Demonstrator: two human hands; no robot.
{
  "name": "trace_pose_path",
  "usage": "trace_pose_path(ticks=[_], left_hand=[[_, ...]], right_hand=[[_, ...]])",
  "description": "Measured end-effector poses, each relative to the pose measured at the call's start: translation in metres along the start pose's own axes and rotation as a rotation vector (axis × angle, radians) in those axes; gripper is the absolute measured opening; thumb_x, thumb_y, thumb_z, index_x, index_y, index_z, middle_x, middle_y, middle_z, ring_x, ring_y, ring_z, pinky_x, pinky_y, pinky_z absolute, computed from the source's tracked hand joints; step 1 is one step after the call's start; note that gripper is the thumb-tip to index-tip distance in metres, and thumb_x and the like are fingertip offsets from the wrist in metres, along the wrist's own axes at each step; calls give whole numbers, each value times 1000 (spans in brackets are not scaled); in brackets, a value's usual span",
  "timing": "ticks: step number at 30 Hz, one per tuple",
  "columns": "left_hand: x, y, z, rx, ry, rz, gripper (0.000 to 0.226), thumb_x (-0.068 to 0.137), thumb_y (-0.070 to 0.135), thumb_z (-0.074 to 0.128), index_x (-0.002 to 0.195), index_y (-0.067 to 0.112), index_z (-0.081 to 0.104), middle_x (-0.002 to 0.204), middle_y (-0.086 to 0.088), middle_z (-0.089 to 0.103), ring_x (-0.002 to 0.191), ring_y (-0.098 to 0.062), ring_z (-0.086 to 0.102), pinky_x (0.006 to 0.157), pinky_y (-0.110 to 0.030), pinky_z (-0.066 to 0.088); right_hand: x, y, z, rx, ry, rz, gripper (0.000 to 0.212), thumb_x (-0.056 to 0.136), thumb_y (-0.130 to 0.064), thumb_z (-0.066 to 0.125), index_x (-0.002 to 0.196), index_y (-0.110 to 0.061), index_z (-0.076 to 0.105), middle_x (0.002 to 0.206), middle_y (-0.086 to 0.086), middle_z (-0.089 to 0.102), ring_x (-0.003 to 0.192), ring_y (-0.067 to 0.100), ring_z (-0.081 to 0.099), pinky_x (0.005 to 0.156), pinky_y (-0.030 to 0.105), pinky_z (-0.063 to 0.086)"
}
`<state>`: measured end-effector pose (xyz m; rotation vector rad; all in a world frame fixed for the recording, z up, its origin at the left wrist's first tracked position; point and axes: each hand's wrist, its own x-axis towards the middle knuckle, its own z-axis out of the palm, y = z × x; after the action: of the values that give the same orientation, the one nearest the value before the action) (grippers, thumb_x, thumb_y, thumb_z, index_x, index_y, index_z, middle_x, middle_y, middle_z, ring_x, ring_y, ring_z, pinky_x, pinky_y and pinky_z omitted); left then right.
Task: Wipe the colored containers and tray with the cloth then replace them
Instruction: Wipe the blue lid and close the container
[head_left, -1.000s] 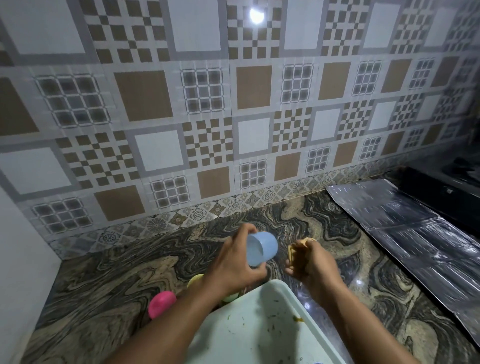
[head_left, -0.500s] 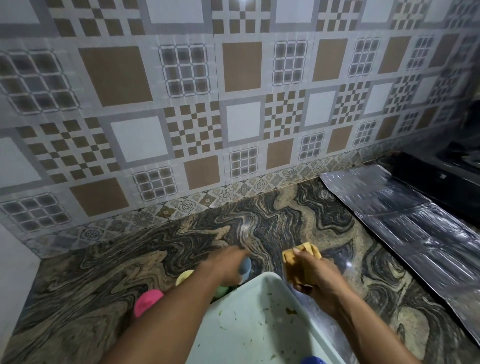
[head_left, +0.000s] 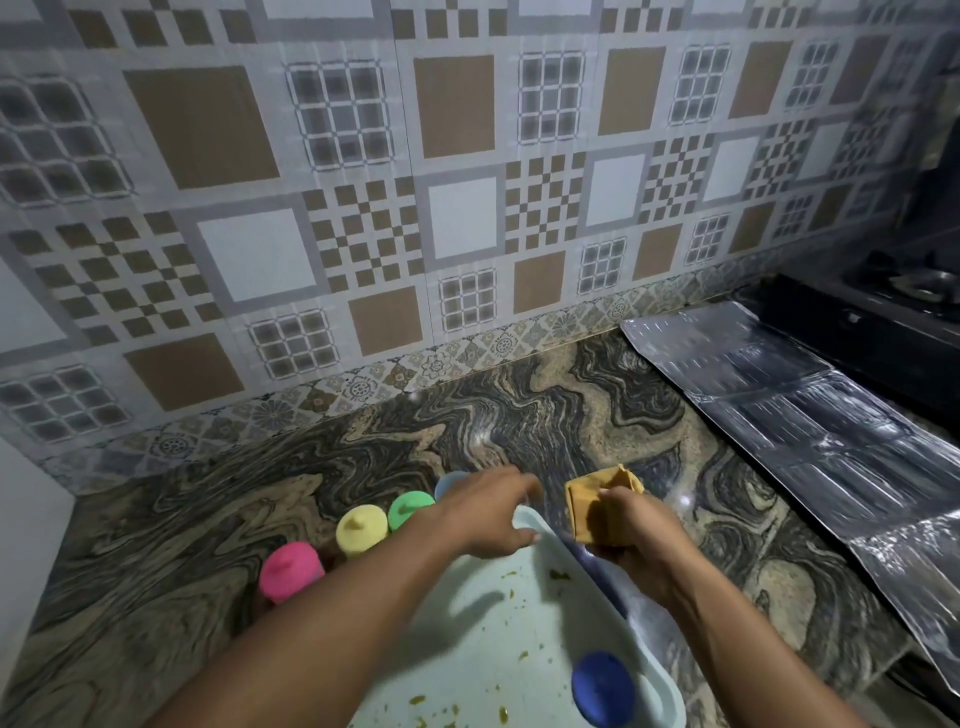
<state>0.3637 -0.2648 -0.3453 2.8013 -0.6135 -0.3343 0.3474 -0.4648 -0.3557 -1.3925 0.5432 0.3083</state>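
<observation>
The right hand grips a folded yellow-brown cloth, fingers curled round it, and holds it just above the counter beside the far right edge of the tray. The left hand reaches forward over the tray's far corner with fingers stretched out and nothing in them that I can see; its fingertips are near the light blue container, though motion blur hides whether they touch it.

Four containers stand in a diagonal row on the counter just left of the tray: pink nearest, then yellow, green and the light blue one farthest back. A dark blue container sits on the tray at its near right corner. The tray's pale surface is dotted with greenish-brown crumbs.

My reading is that the job is partway through the container stage – four of them are set off the tray, one is left on it, and the tray itself is not yet wiped. The next move probably calls for the free left hand to come back for the dark blue container and lift it to the cloth. After that the tray is bare and can be wiped – the crumbs need sweeping off, not smearing – before all five go back on.
</observation>
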Motion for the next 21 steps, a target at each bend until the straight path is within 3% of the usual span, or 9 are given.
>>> trace_pose_path(ticks=[4, 10, 16, 19, 21], left_hand=[[-7, 43, 32, -39, -142, 119, 37, 79, 50, 76, 107, 29, 65, 101, 9, 71, 96, -20, 64, 84, -41, 55], [-18, 78, 71, 6, -245, 228, 36, 77, 47, 79, 106, 29, 68, 100, 9, 72, 95, -20, 65, 75, -36, 53], [-24, 86, 83, 137, -191, 270, 21, 83, 33, 73, 102, 24, 73, 97, -3, 72, 89, -32, 64, 66, -34, 45], [-26, 82, 81, 188, -145, 240, 10, 82, 27, 68, 87, 19, 70, 84, -10, 66, 77, -38, 56, 61, -34, 39], [-27, 73, 79, 203, -114, 189, 13, 83, 30, 66, 86, 18, 70, 85, -11, 67, 79, -38, 57, 62, -35, 39]], right_hand=[[-5, 12, -15, -2, 73, 2, 7, 93, -2, 54, 96, 0, 60, 86, 21, 59, 76, 33, 57, 62, 41, 51], [-5, 33, -46, -29, 158, -16, 8, 92, -5, 55, 92, -2, 63, 82, 21, 62, 71, 32, 61, 57, 38, 51], [1, 43, -63, -63, 199, -9, 21, 89, -15, 60, 104, 0, 63, 89, 21, 67, 75, 34, 65, 54, 33, 52], [-4, 45, -57, -171, 199, -65, 21, 88, -18, 60, 101, -2, 65, 92, 23, 71, 83, 38, 69, 66, 48, 62], [-12, 44, -50, -260, 160, -119, 14, 90, -13, 57, 93, -3, 67, 88, 24, 71, 83, 40, 70, 76, 57, 61]])
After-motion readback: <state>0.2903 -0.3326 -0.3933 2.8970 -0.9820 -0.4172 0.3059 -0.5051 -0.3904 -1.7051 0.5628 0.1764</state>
